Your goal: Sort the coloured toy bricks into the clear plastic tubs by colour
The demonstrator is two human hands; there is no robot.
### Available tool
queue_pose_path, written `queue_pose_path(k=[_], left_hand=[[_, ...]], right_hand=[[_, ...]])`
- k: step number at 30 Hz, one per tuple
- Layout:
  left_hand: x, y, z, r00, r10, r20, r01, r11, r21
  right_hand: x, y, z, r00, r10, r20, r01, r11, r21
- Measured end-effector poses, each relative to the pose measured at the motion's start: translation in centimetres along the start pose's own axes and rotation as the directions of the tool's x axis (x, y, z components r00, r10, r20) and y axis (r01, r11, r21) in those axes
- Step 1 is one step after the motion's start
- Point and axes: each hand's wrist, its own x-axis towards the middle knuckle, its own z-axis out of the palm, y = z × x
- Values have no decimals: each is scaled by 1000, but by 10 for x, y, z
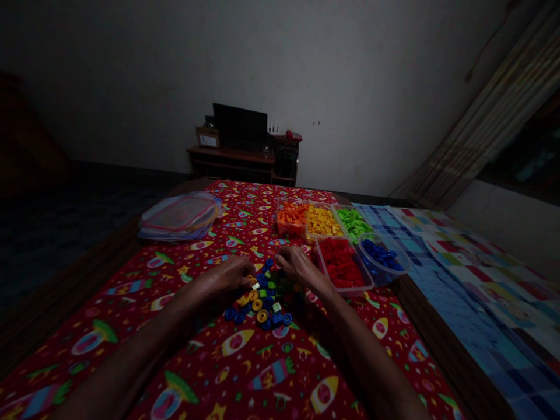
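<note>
A loose pile of small plastic building pieces (262,300) lies on the red cloth, with blue and yellow wheel-like rings and several green, white and blue blocks. My left hand (233,273) is at the pile's left edge, its fingers curled beside yellow pieces. At the upper right of the pile is my right hand (298,267), its fingers bent inward and their tips partly hidden. Dim light hides what either hand may hold. A clear tub of red pieces (341,262) stands just right of my right hand.
Tubs of orange pieces (292,217), yellow pieces (324,221), green pieces (353,223) and blue pieces (381,255) stand at the right. Stacked clear lids (181,214) lie at the left. Behind the rocket-print cloth (271,373) is a desk (231,158) with a monitor (240,125).
</note>
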Motion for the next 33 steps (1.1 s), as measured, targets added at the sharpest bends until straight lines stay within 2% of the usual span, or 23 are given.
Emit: queue_pose_path(k=[2, 4, 6, 9, 14, 18, 21, 25, 28, 31, 33], left_hand=[[-2, 3, -2, 998, 15, 60, -20, 997, 72], [-4, 6, -3, 998, 22, 64, -27, 997, 77], [-6, 9, -3, 999, -2, 38, 2, 1000, 6], [-3, 12, -3, 996, -88, -7, 85, 979, -187], [7, 13, 4, 983, -168, -75, 109, 861, -497], [6, 17, 5, 978, -201, -51, 137, 813, -566], [4, 18, 4, 975, -215, -56, 143, 799, -584], [6, 16, 5, 963, -211, -166, 85, 826, -557], [6, 18, 7, 960, -143, -239, 38, 917, -396], [4, 20, 11, 971, -31, -237, -23, 974, -223], [4, 20, 12, 972, 2, -236, -40, 987, -158]], right_hand=[[1, -1, 2, 1000, 10, 29, -12, 999, 47], [1, -2, 3, 998, 17, 61, -22, 996, 83], [2, -3, 4, 997, 15, 76, -24, 994, 108], [1, -2, 7, 996, -7, 84, -4, 991, 132], [-2, 2, 16, 988, -117, 100, 102, 984, 150], [-5, 3, 18, 981, -178, 80, 169, 980, 103], [-5, 3, 14, 985, -166, 49, 165, 986, 7], [-6, 3, 3, 992, -119, 30, 121, 990, -72], [-8, 4, -6, 997, -75, 8, 76, 992, -105], [-10, 10, -17, 1000, -23, -19, 20, 989, -145], [-8, 18, -28, 998, 6, -58, -15, 986, -163]])
